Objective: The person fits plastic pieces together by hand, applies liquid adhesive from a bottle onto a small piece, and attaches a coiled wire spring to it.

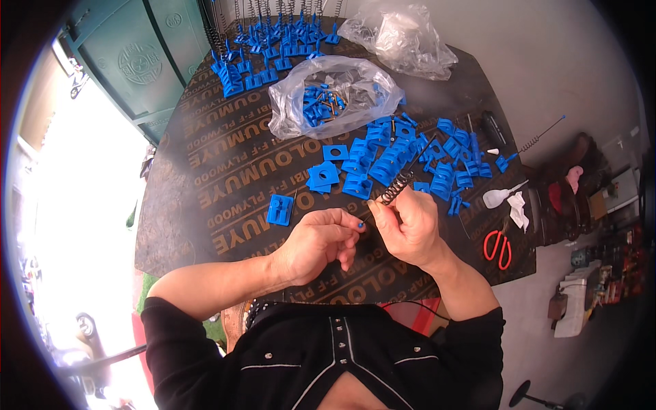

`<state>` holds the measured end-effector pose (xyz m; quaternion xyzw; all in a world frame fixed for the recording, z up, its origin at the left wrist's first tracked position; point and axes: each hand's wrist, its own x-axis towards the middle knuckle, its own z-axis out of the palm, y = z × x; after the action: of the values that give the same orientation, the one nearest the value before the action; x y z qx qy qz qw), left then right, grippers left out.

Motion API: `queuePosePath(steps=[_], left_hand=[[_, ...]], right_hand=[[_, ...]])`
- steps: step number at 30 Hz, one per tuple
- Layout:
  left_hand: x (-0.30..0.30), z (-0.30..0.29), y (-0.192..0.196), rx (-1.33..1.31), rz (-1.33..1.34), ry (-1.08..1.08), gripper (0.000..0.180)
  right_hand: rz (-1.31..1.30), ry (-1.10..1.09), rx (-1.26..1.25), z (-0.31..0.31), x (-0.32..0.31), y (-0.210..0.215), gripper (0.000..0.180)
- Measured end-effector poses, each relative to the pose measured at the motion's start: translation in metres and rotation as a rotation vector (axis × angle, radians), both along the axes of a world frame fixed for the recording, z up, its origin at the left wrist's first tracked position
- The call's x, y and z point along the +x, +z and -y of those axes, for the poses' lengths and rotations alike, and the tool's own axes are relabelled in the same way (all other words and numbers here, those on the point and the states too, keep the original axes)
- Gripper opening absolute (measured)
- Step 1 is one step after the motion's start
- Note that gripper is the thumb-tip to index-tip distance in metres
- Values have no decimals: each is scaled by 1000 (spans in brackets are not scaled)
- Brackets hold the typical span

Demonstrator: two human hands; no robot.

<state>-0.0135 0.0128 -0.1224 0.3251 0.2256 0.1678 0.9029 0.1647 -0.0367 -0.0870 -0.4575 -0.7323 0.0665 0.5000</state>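
Observation:
Low over the front half of the table, my right hand is closed around a thin dark rod with a coil spring, which slants up to the right. Beside it, my left hand pinches a small blue tip between thumb and finger; whether it joins the rod is too small to tell. Just beyond my hands lie blue curved plastic brackets in a heap. Flat blue square plates with round holes sit left of them. A single blue base piece rests near my left hand.
Finished-looking blue bases with upright springs crowd the far left. An open plastic bag holds small blue parts and screws; another clear bag lies behind. Red-handled scissors, a white squeeze bottle and a screwdriver lie right.

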Motion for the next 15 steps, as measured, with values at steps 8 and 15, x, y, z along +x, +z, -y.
queuePosePath(steps=[8,15], left_hand=[[0,0,1,3,-8,-1,15],[0,0,1,4,-6,-1,14]], right_hand=[[10,-5,10,0,0,-2,26],[4,-6,6,0,-1,0,24]])
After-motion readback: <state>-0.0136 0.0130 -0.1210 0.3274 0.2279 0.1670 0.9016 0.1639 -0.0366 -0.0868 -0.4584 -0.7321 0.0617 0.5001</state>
